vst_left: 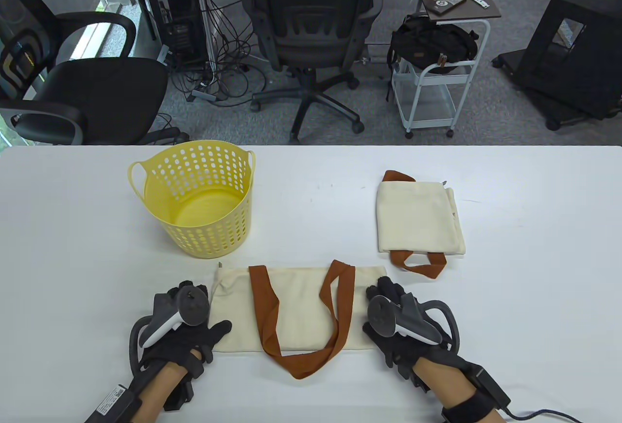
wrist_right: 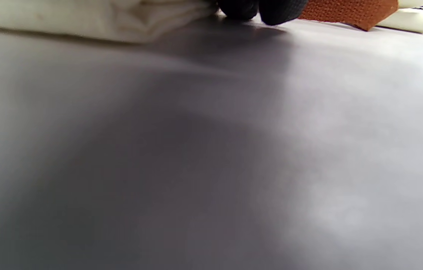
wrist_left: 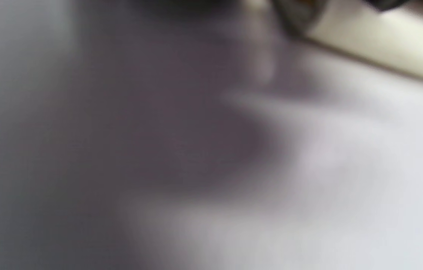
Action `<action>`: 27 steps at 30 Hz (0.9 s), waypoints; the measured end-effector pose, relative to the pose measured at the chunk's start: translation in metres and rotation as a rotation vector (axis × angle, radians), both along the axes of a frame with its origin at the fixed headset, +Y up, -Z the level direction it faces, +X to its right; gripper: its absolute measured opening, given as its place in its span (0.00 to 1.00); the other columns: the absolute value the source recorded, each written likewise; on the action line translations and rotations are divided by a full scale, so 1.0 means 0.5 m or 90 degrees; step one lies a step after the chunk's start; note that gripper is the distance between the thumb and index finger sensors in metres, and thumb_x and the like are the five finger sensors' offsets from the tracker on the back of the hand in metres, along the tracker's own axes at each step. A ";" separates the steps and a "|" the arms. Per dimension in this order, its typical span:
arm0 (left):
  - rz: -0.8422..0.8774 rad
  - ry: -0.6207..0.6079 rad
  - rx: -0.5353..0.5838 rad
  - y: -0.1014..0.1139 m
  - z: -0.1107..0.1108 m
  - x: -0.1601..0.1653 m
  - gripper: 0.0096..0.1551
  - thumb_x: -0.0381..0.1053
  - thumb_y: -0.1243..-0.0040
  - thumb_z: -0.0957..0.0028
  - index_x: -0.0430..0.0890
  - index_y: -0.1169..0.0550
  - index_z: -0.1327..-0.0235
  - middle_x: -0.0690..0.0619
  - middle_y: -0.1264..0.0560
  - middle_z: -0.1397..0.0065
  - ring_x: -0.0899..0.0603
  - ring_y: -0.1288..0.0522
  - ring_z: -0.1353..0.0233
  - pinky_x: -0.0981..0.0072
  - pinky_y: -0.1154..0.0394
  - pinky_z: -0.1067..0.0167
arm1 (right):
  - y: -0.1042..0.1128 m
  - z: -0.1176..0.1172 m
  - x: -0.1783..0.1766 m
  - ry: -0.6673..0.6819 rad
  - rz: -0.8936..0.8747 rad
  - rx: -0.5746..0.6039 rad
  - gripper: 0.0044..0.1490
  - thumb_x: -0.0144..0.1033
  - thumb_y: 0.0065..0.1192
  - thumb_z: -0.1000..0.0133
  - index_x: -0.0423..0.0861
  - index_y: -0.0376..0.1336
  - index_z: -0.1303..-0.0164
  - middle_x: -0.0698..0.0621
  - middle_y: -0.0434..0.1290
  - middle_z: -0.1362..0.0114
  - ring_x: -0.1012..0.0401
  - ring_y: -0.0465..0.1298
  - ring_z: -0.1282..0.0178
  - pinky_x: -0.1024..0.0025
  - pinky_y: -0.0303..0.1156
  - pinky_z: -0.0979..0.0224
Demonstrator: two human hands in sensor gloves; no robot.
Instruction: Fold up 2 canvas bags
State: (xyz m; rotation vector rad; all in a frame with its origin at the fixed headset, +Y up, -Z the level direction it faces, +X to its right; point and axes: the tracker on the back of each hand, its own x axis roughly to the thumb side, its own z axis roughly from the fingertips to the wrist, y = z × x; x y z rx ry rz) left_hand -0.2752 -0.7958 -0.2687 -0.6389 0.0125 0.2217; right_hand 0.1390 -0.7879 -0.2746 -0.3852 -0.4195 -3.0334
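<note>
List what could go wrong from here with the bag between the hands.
1. The brown strap loops lie loose across the near canvas bag and hang past its front edge; folding now may trap them crooked or leave them sticking out.
2. The left hand and right hand sit at opposite side edges; uneven movement could skew the fold.
3. The folded bag lies close by on the right; its strap could be snagged.

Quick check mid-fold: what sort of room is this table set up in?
Most likely an office or lab workspace: office chairs on grey carpet, a desktop computer tower with tangled cables, and a rolling cart holding a black backpack behind the white table.
</note>
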 end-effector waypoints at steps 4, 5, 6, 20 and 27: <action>0.096 0.012 0.035 0.015 0.000 0.002 0.56 0.69 0.44 0.53 0.43 0.53 0.24 0.42 0.67 0.19 0.29 0.71 0.20 0.29 0.69 0.29 | -0.004 0.005 -0.003 -0.012 -0.004 -0.004 0.46 0.58 0.48 0.46 0.52 0.41 0.21 0.44 0.38 0.15 0.48 0.51 0.16 0.47 0.55 0.19; 0.115 0.022 0.039 0.018 0.001 0.001 0.55 0.68 0.43 0.53 0.44 0.52 0.24 0.44 0.66 0.19 0.29 0.71 0.20 0.29 0.69 0.30 | -0.004 0.007 -0.004 -0.018 -0.004 -0.001 0.46 0.58 0.48 0.46 0.52 0.41 0.21 0.44 0.38 0.15 0.48 0.51 0.16 0.47 0.55 0.18; 0.128 0.031 0.054 0.021 0.003 0.000 0.54 0.67 0.42 0.53 0.45 0.52 0.24 0.45 0.63 0.18 0.30 0.69 0.19 0.30 0.68 0.29 | -0.004 0.007 -0.005 -0.018 -0.004 -0.004 0.46 0.57 0.47 0.46 0.52 0.41 0.21 0.44 0.38 0.15 0.48 0.51 0.16 0.47 0.54 0.18; 0.426 0.124 0.154 0.107 0.026 -0.017 0.38 0.49 0.37 0.49 0.53 0.40 0.26 0.55 0.28 0.27 0.49 0.16 0.42 0.53 0.24 0.32 | 0.006 0.002 -0.015 -0.030 -0.063 -0.013 0.49 0.60 0.52 0.47 0.51 0.42 0.21 0.43 0.41 0.15 0.48 0.53 0.17 0.49 0.56 0.19; 0.531 0.123 0.175 0.170 0.017 0.033 0.35 0.47 0.37 0.50 0.55 0.35 0.28 0.55 0.25 0.29 0.50 0.14 0.45 0.54 0.22 0.34 | 0.011 0.009 -0.027 -0.017 -0.106 -0.030 0.48 0.59 0.51 0.47 0.51 0.42 0.21 0.43 0.41 0.15 0.48 0.54 0.17 0.49 0.56 0.19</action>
